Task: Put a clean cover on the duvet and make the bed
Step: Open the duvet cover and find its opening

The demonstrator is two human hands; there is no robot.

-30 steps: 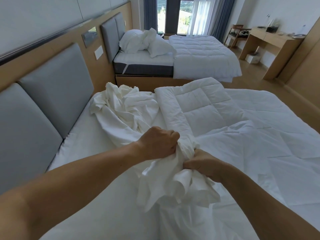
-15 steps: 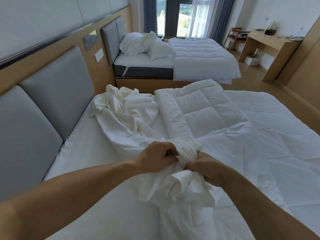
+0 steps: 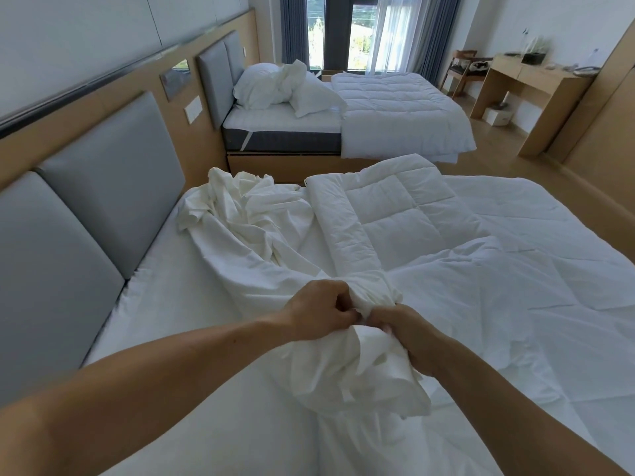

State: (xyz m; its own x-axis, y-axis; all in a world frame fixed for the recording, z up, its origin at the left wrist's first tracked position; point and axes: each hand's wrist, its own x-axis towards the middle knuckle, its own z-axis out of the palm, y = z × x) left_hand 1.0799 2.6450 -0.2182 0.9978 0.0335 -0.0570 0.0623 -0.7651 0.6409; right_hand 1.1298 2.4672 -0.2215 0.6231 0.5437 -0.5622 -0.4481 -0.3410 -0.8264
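Our left hand [image 3: 321, 309] and right hand [image 3: 409, 333] both grip the bunched cover [image 3: 360, 372] between them, with the duvet [image 3: 395, 218] just beyond the knuckles, so we should pinch its corner through the cloth before we pull.

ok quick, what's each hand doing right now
left hand: closed, fingers curled round the bunched white cover.
right hand: closed, gripping the same bunch of cover, right next to the left hand.
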